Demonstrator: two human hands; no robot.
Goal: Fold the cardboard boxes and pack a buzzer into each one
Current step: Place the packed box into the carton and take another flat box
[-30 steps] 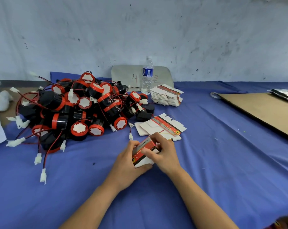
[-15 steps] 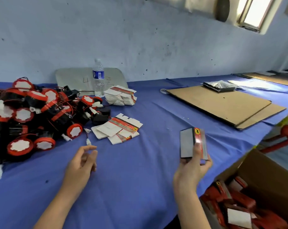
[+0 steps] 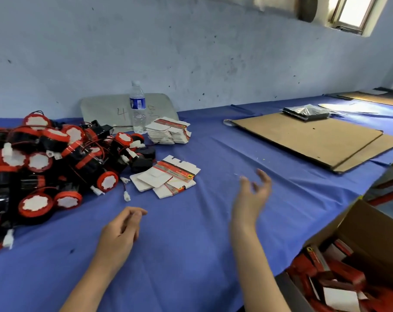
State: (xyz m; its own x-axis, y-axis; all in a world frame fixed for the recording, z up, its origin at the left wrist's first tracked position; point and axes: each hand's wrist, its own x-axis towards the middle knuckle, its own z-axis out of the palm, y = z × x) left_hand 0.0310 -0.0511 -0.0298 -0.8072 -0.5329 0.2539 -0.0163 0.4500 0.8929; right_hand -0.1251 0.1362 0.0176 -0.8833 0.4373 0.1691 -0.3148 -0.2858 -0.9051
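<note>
Cardboard boxes (image 3: 168, 175) lie flat before a grey board (image 3: 98, 108) marked "4".

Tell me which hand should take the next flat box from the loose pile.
Probably left. The left hand is empty and nearer the loose flat boxes; the right hand is empty too, but raised and farther off to their right.

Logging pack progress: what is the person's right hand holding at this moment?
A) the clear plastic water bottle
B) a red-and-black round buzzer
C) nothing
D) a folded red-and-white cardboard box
C: the right hand hovers over the blue tablecloth with fingers loosely spread and nothing between them.
</note>
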